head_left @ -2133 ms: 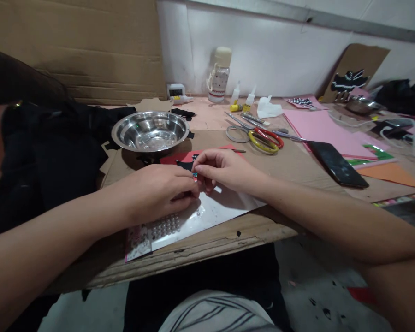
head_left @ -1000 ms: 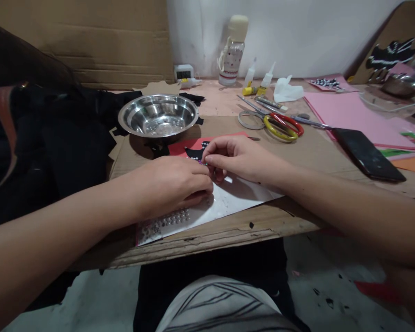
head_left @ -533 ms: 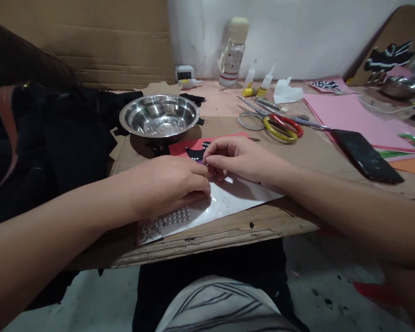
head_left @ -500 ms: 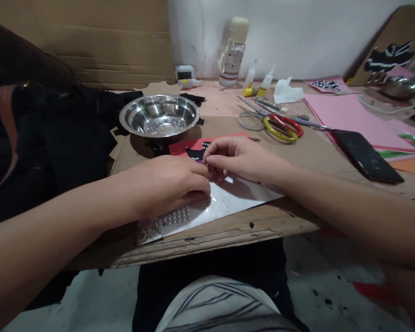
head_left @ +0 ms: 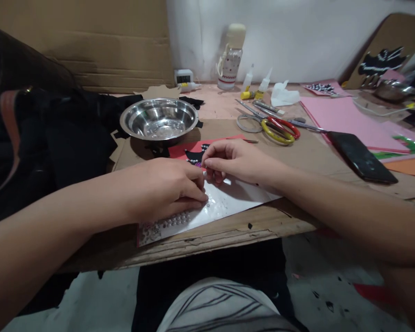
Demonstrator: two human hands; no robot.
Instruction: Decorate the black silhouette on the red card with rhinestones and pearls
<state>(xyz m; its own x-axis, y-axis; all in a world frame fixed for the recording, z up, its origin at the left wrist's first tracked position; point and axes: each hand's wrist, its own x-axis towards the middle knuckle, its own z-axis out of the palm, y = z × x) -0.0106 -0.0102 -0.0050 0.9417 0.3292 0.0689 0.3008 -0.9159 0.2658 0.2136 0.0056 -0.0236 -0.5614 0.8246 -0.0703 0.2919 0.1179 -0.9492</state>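
My left hand [head_left: 169, 184] rests over a white sheet [head_left: 238, 196] with rows of pearl-like beads [head_left: 176, 220]. Its thumb and fingers are pinched low at the sheet; whatever they hold is too small to name. Just beside it, my right hand [head_left: 231, 159] is closed in a pinch at the edge of a black cut-out [head_left: 193, 157]. What lies between those fingertips is hidden. White beads and a purple patch [head_left: 198, 164] show on the cut-out, which lies on red paper [head_left: 180, 150], partly covered by my hands.
A steel bowl [head_left: 159, 121] stands behind my left hand. Scissors [head_left: 276, 129], glue bottles [head_left: 263, 85] and a drinking bottle [head_left: 231, 57] are farther back. Rightward lie a black phone [head_left: 361, 157] and pink sheets [head_left: 339, 120]. The wooden table's front edge [head_left: 210, 244] is close to me.
My left hand's fingertips have shifted slightly down and left on the sheet, and more of the purple patch shows. My right hand keeps its pinch. The whole view has tilted a little.
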